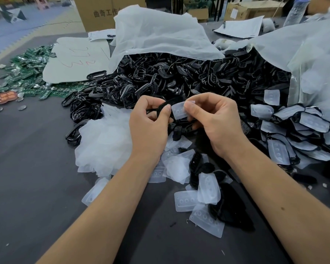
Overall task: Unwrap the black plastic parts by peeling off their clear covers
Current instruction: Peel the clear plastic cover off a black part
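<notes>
1. The left hand [151,119] grips a black plastic part [163,107] between curled fingers and thumb, held above the bench [31,168] near the middle of the scene.
2. The right hand [213,119] pinches a clear cover [180,111] between thumb and forefinger; the cover sits just right of the part, touching it.
3. Far behind the hands, a heap of black frames [160,77] spills from a white bag [160,35].
4. To the right lies a pile of covered parts [303,130].
5. Near the wrists, loose clear covers [187,201] lie scattered, beside a white mound of them [105,141] on the left.
6. Far left are green circuit boards [27,69].
</notes>
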